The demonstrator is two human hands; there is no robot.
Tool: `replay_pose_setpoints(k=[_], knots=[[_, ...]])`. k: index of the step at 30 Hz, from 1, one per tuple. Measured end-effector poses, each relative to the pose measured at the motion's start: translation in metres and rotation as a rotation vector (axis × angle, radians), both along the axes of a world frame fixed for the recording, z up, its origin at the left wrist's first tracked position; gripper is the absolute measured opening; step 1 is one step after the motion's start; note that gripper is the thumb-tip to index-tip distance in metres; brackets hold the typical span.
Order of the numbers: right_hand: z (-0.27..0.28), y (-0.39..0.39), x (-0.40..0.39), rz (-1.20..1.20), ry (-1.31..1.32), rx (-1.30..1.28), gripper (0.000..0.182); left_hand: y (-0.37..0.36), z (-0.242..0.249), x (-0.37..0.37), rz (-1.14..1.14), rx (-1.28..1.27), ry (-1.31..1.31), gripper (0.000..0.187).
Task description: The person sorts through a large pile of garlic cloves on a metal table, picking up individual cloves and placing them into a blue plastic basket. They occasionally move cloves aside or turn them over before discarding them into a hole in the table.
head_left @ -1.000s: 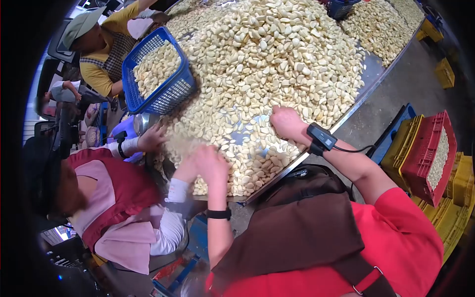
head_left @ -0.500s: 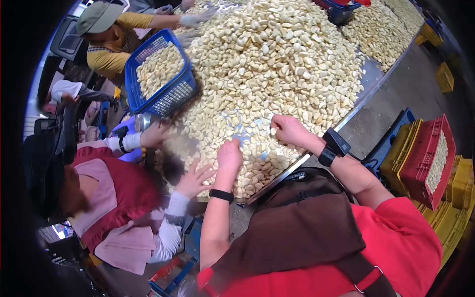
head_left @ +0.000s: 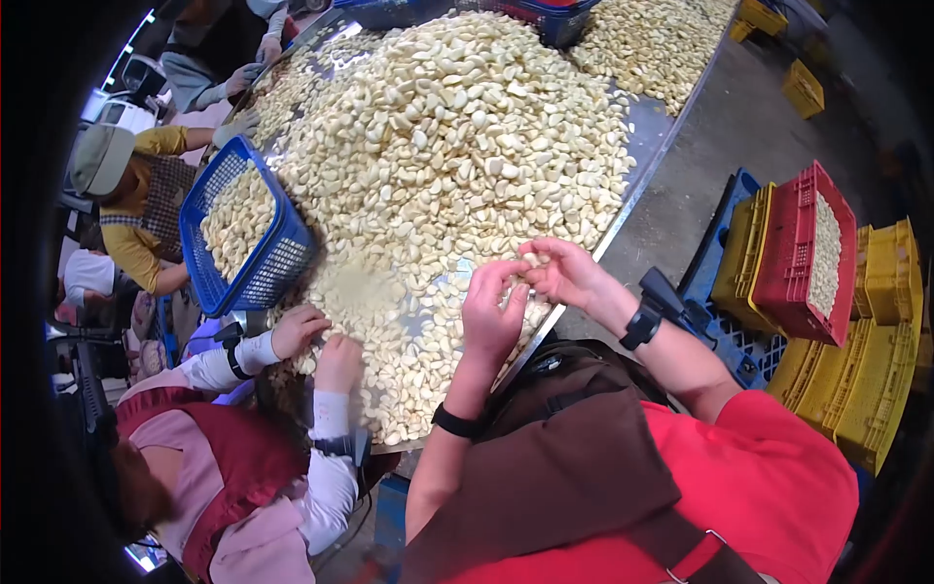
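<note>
A large heap of pale, flat, bean-like pieces (head_left: 457, 127) covers the metal table (head_left: 647, 146). Near the table's front edge, my left hand (head_left: 494, 307) is raised over the pieces, its fingers curled and thumb close to them. Just to its right is my right hand (head_left: 564, 274), with the fingertips pinched together near the left fingertips. A small pale piece seems to be between the fingertips, but it is too small to tell which hand has it. Looser pieces lie below and left of both hands.
Beside me on the left, a co-worker's hands (head_left: 336, 362) touch the pieces. A blue basket (head_left: 282, 255) of pieces stands at the heap's left. Another person in yellow (head_left: 131, 248) is beyond it. Red (head_left: 790, 263) and yellow crates (head_left: 885, 273) stand on the right.
My hands have come together and lifted from the pieces. The view has turned, shifting the heap and crates left. The co-worker's hands have moved closer together.
</note>
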State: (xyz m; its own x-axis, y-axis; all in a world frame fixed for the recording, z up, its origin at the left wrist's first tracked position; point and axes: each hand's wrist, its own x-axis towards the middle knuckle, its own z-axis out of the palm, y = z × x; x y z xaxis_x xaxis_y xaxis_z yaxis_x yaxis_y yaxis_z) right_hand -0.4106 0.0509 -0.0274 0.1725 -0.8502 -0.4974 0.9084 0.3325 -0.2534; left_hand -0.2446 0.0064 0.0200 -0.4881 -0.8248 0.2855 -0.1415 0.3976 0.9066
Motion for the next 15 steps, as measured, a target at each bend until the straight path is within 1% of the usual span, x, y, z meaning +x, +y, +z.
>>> replay_pose_setpoints(k=[1,2,3,4,5,6,7,8,9,10,11,12,13,14,15], knots=[[-0.015,-0.003,-0.024,0.040,-0.076,-0.067,0.016,-0.001,-0.012,0.005,-0.075,0.045,-0.134,0.017],[-0.008,-0.011,-0.053,-0.071,0.087,-0.032,0.015,-0.003,-0.023,0.008,-0.147,0.087,-0.268,0.014],[0.017,-0.026,-0.089,-0.262,0.131,-0.109,0.014,-0.004,-0.033,0.007,-0.195,0.037,-0.303,0.012],[0.062,-0.043,-0.118,-0.480,0.353,-0.154,0.030,-0.002,-0.036,0.002,-0.204,0.045,-0.299,0.012],[0.129,-0.053,-0.124,-0.646,0.609,-0.013,0.054,-0.003,-0.038,-0.005,-0.257,-0.077,-0.349,0.013],[0.121,-0.062,-0.166,-0.653,0.635,-0.056,0.071,-0.004,-0.040,-0.011,-0.312,-0.205,-0.397,0.015],[0.115,-0.060,-0.164,-0.632,0.716,0.024,0.064,-0.004,-0.044,-0.019,-0.332,-0.274,-0.478,0.019],[0.114,-0.066,-0.163,-0.611,0.806,0.085,0.060,-0.006,-0.048,-0.022,-0.324,-0.389,-0.527,0.019],[0.103,-0.067,-0.155,-0.336,1.012,0.029,0.047,-0.014,-0.051,-0.022,-0.326,-0.471,-0.661,0.017],[0.089,-0.057,-0.135,-0.040,1.195,-0.004,0.041,-0.016,-0.057,-0.014,-0.336,-0.530,-0.804,0.015],[0.085,-0.053,-0.110,0.331,1.493,0.035,0.034,-0.016,-0.064,-0.003,-0.335,-0.519,-0.801,0.015],[0.080,-0.049,-0.083,0.726,1.757,0.067,0.034,-0.017,-0.070,0.010,-0.270,-0.474,-0.790,0.015],[0.070,-0.039,-0.058,0.806,1.961,0.061,0.032,-0.019,-0.073,0.030,-0.206,-0.429,-0.785,0.015],[0.056,-0.030,-0.040,0.877,2.165,0.049,0.031,-0.026,-0.073,0.054,-0.196,-0.323,-0.934,0.020],[0.037,-0.024,-0.032,0.875,2.215,-0.004,0.028,-0.032,-0.069,0.084,-0.183,-0.292,-0.921,0.025]])
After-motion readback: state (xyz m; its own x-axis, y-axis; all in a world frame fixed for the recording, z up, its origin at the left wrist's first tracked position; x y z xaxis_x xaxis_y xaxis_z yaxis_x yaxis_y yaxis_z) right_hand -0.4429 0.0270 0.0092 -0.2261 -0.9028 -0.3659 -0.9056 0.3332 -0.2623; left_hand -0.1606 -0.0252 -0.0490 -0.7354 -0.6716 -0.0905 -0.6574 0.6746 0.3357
